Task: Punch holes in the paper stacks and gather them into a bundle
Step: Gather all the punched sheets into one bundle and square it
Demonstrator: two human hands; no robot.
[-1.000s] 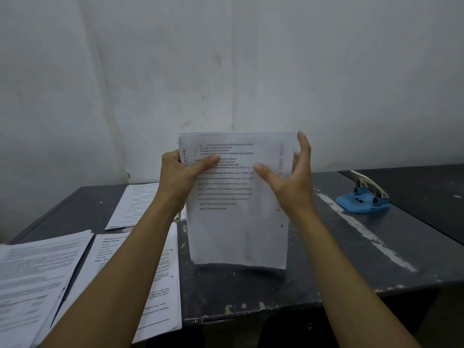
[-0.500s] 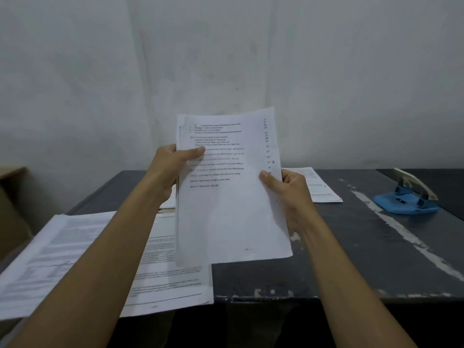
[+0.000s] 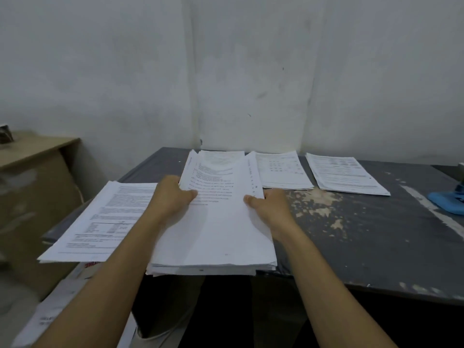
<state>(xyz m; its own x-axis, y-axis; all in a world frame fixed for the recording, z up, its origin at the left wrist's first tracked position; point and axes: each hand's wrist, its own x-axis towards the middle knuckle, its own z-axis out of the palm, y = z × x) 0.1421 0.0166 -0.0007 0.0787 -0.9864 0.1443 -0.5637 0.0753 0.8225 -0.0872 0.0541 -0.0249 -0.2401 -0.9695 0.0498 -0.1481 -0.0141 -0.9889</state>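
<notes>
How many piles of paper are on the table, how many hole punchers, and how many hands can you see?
Paper piles on the table: 4, namely the held pile, the left pile, the back middle pile and the back right pile.
Hole punchers: 1, the blue hole puncher.
Hands: 2, left hand and right hand.
Total: 7.

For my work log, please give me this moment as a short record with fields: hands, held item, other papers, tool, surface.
left hand: left hand grips the left edge of the thick white printed paper stack
right hand: right hand grips its right edge
held item: lies low over the near edge of the table
other papers: two printed stacks at the back, one at left
tool: blue hole punch, far right, untouched
surface: dark grey table with worn paint
</notes>
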